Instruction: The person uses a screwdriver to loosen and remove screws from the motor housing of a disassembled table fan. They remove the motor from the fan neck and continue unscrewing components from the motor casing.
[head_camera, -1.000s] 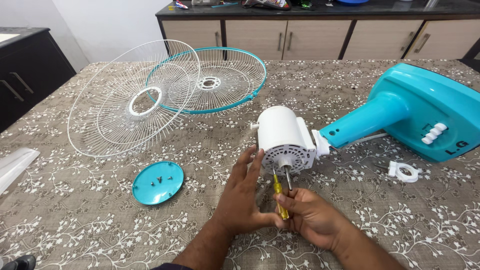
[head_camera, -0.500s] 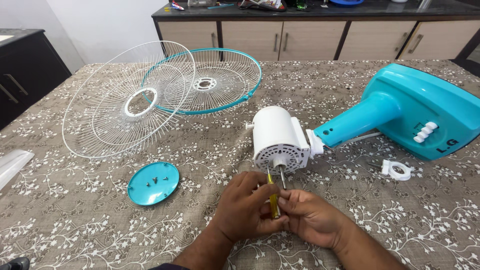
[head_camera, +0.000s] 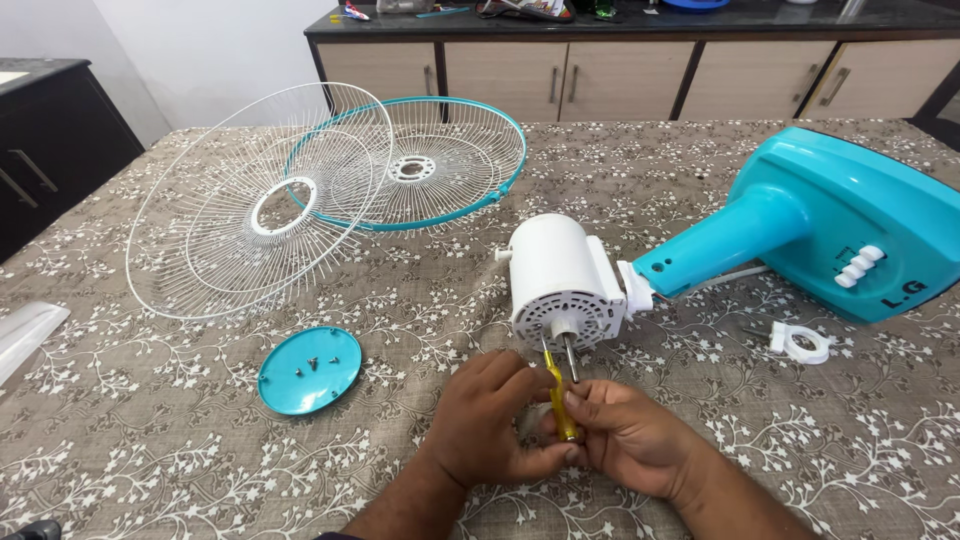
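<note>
A white fan motor housing (head_camera: 560, 280) lies on its side on the patterned tablecloth (head_camera: 150, 440), its metal shaft (head_camera: 570, 358) pointing toward me. It joins a teal stand and base (head_camera: 830, 230). A yellow-handled screwdriver (head_camera: 560, 395) points at the motor's face beside the shaft. My right hand (head_camera: 630, 435) grips its handle, and my left hand (head_camera: 490, 420) closes around it from the other side. Both hands touch just below the motor.
Two wire fan guards lean together at the back left, one white (head_camera: 250, 210), one teal-rimmed (head_camera: 440, 170). A teal round cap (head_camera: 310, 370) holds several screws. A white ring nut (head_camera: 800, 343) lies right. Cabinets (head_camera: 620, 70) stand behind the table.
My left hand has closed in from an open pose beside the screwdriver to a grip around it. The view has shifted slightly; the motor has stayed in place.
</note>
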